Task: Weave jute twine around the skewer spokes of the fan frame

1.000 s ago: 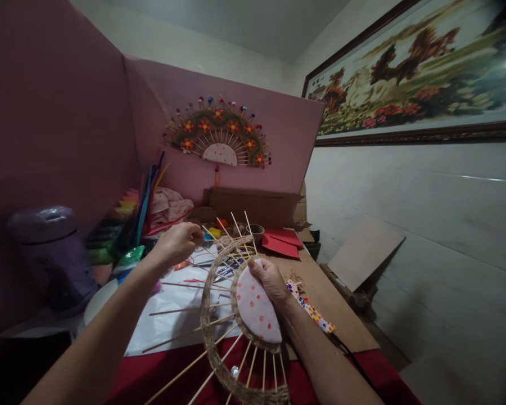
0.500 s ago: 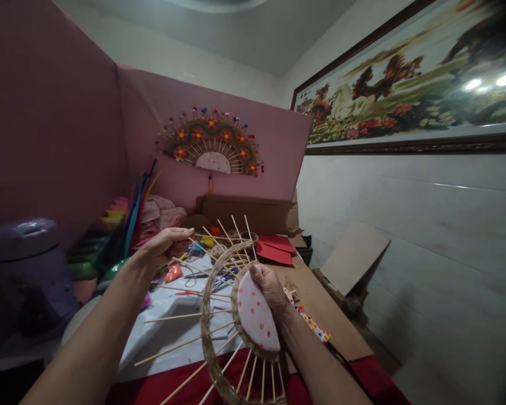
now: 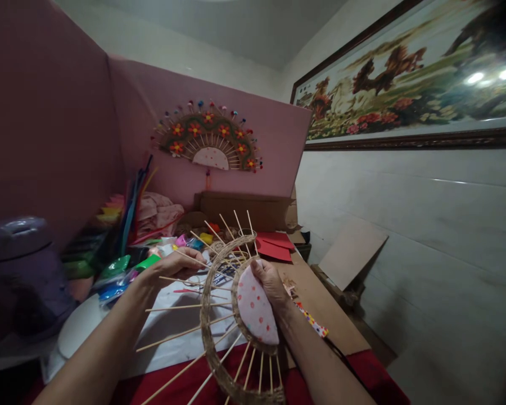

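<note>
A half-round fan frame of thin wooden sticks (image 3: 175, 307) is held up in front of me. A band of brown twine (image 3: 206, 332) winds across the sticks, and its inner half-disc is covered with white dotted cloth (image 3: 257, 309). My right hand (image 3: 270, 279) is closed on the flat edge of this half-disc, thumb on the cloth. At the frame's upper left, my left hand (image 3: 181, 263) has its fingertips pinched together close to the sticks and the twine band. What lies between those fingertips is too small to make out.
A finished fan with flowers (image 3: 208, 132) hangs on the pink board behind. Red sheets (image 3: 274, 246) lie at the table's back right, near brown cardboard (image 3: 320, 304). Coloured packets (image 3: 113, 275) and a purple canister (image 3: 23, 275) stand left. A strip with colourful dots (image 3: 314, 320) lies beside my right forearm.
My left hand has come down and a little to the right, nearer the twine band. The fan frame and my right hand have stayed almost in place. The view has shifted slightly.
</note>
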A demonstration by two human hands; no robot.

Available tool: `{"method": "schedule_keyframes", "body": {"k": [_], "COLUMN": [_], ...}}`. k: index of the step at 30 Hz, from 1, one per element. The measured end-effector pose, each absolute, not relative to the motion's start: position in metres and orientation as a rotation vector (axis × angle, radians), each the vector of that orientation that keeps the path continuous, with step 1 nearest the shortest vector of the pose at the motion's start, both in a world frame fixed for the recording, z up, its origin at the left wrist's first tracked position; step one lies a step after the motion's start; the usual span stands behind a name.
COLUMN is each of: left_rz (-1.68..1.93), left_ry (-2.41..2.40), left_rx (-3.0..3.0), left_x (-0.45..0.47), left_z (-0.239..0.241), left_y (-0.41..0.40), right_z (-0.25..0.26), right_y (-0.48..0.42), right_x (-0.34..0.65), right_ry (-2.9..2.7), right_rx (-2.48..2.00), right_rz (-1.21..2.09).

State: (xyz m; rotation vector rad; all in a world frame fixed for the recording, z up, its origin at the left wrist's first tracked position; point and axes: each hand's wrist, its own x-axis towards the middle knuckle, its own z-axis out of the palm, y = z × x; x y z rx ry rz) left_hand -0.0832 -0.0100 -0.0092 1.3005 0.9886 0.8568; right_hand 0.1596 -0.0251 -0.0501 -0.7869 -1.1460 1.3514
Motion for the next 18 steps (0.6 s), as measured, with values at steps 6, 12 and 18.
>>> {"method": "schedule_keyframes", "body": {"k": [6,12,18], "left_rz": [0.837,0.814,0.782], "left_ry": [0.993,1.003,0.986], "left_rx": [1.368,1.389,1.403], "left_x": [-0.084,-0.0847,-0.0833], "left_z": [-0.0097,-0.0123,-0.0151], "left_y": [-0.0128,-0.0143,-0.0144], "right_z": [-0.0487,-0.0487,-0.0496], "right_y": [-0.0254,-0.0262,-0.0268], "right_x": [0.1582,0.1575,0.1575], "right_ry": [-1.139,-1.159,-1.169], "right_rx": [-0.785,-0.761,-0.798], "right_rz": [1.353,1.337,1.329]}}
